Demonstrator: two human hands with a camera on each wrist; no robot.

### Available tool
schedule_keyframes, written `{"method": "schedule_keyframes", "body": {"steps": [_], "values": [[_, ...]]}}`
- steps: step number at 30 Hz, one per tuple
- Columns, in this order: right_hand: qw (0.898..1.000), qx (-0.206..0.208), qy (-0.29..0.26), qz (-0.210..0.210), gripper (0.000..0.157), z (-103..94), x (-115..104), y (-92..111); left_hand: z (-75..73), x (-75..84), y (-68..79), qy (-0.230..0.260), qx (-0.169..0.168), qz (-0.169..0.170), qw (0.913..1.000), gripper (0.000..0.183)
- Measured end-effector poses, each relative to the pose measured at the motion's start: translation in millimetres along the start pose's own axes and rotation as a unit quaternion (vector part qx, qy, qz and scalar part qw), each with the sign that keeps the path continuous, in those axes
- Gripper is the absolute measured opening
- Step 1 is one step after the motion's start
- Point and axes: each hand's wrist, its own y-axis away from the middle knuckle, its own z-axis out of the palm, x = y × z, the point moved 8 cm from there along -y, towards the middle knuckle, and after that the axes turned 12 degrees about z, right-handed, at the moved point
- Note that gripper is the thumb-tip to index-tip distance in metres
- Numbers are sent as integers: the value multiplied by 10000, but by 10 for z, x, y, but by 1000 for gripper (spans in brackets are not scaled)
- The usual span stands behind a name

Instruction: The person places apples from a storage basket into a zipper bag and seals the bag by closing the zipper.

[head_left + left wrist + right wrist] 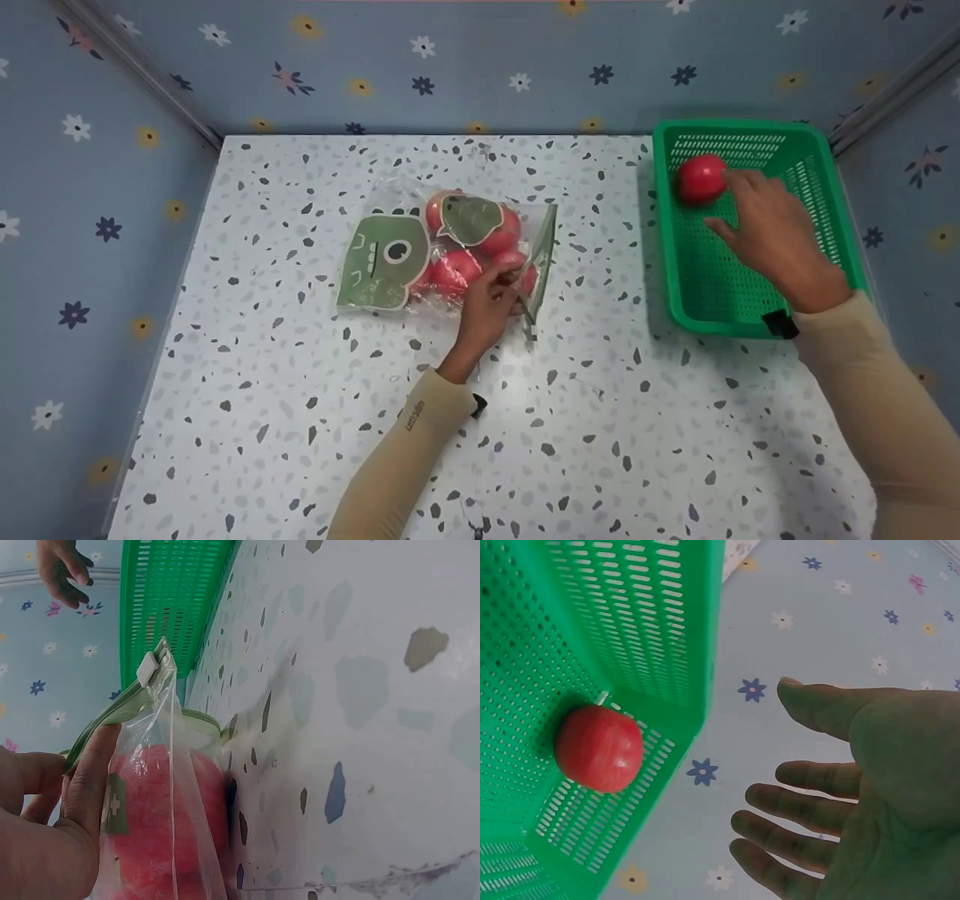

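Observation:
A clear zip bag with a green cartoon dinosaur print lies on the table, holding several red apples. My left hand pinches the green zip edge at the bag's right-hand mouth; a white slider shows at one end of it. Inside the green basket, one red apple rests in the far left corner. Above the basket is my right hand, its fingers extended and holding nothing. The right wrist view shows the hand apart from the apple.
The speckled white table is bounded by blue flower-patterned panels at the back and sides. The basket stands at the table's back right, near the side panel, with the bag to its left.

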Motion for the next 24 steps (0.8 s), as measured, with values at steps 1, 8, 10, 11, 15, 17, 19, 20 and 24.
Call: {"method": "schedule_keyframes", "body": {"steps": [1,8,10,11,15,17,19,20,24], "values": [[10000,-45,9,11,63,11,15,-35,1,2,0,4,-10,7,10000,29],[9981,-555,45,264,67,174,191,-316,3,12,4,-107,-54,57,9999,29],[9973,-659,74,328,67,225,237,-380,2,21,4,-103,-55,97,9999,29],[9970,-687,98,344,67,248,253,-407,2,24,4,-85,-62,119,9999,29],[9967,-696,302,280,65,337,301,-499,4,30,6,1,-72,141,9999,30],[9967,-662,419,210,65,379,313,-543,4,23,8,29,-68,110,9999,30],[9967,-629,483,151,65,419,324,-589,3,12,10,12,-62,74,10000,30],[9967,-625,504,135,65,441,331,-612,1,9,11,-10,-56,63,10000,30],[9966,-623,537,90,64,522,351,-705,-2,-4,7,-42,-44,5,10000,31]]}}
